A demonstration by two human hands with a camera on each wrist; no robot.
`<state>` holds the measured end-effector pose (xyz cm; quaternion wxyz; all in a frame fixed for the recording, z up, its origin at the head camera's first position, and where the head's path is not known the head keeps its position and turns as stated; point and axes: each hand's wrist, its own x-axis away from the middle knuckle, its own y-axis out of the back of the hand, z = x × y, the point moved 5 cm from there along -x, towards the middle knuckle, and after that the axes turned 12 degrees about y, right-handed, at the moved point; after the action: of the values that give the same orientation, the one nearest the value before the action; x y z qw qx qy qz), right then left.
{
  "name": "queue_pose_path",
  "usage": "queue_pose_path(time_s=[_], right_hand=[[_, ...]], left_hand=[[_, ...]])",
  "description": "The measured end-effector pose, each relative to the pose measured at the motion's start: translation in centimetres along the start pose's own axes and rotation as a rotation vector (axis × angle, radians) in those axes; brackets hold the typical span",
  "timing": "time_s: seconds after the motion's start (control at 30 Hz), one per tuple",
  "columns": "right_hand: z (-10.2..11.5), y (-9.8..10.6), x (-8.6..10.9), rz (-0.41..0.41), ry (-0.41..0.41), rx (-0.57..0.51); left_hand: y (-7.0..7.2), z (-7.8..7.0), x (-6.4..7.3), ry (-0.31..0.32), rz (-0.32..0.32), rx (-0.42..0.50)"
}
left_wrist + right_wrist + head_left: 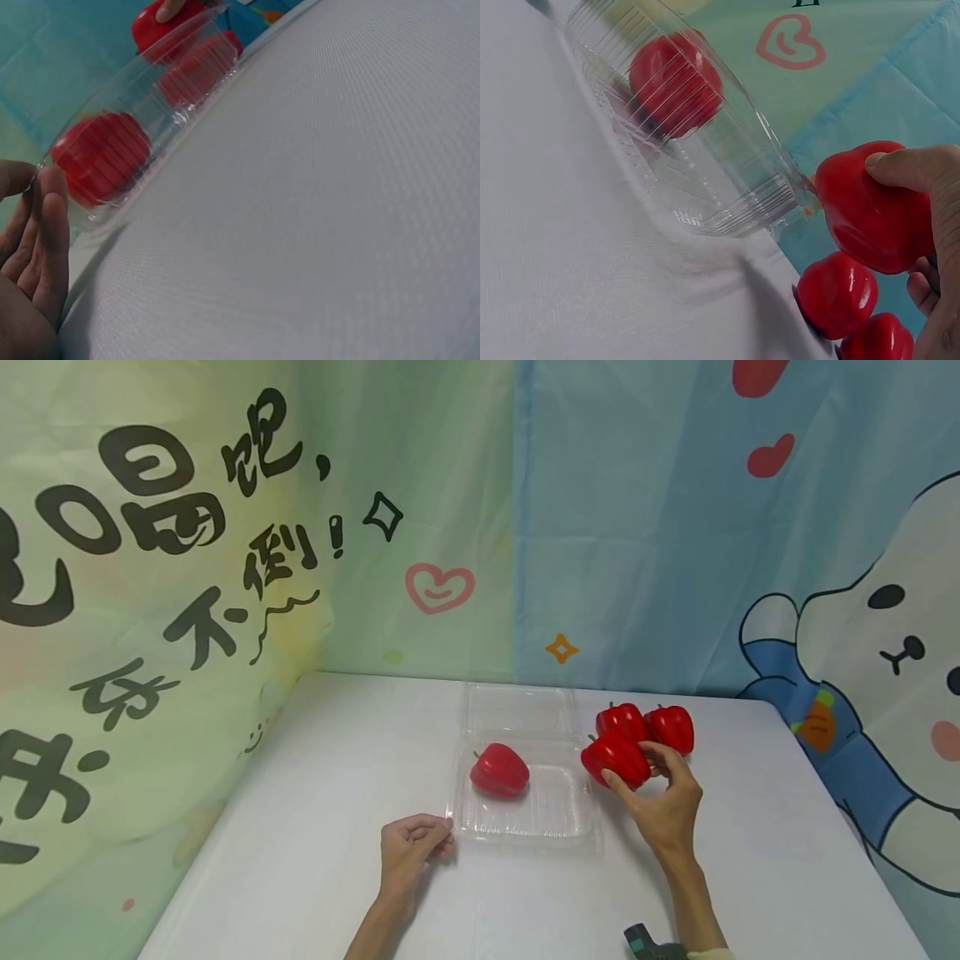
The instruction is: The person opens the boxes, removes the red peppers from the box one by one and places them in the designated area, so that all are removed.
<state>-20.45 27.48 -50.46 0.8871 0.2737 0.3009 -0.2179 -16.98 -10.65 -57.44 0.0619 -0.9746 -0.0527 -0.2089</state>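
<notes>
My right hand [667, 802] grips a red bell pepper [617, 758] between thumb and fingers, raised just right of the clear plastic container [525, 837]. In the right wrist view the held bell pepper [874, 206] is level with the container's near end. With thumb and fingertips, my left hand [416, 847] pinches the container's front left corner; the left wrist view shows the rim between them. Another red bell pepper [500, 771] lies in the left part of the container. Its clear lid [519, 710] is folded back, away from me.
Two more red bell peppers, one on the left [619, 720] and one on the right [670, 728], sit on the white table [337, 760] behind my right hand. A printed curtain [622, 527] hangs along the table's back edge. A dark wrist device [652, 943] is on my right forearm.
</notes>
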Motion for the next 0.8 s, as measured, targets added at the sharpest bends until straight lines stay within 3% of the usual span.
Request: queue_pose_path(time_s=[0.8], right_hand=[[-1.1, 0.3, 0.5, -0.072, -0.070, 0.059]], left_hand=[[0.0, -0.1, 0.2, -0.044, 0.008, -0.008]])
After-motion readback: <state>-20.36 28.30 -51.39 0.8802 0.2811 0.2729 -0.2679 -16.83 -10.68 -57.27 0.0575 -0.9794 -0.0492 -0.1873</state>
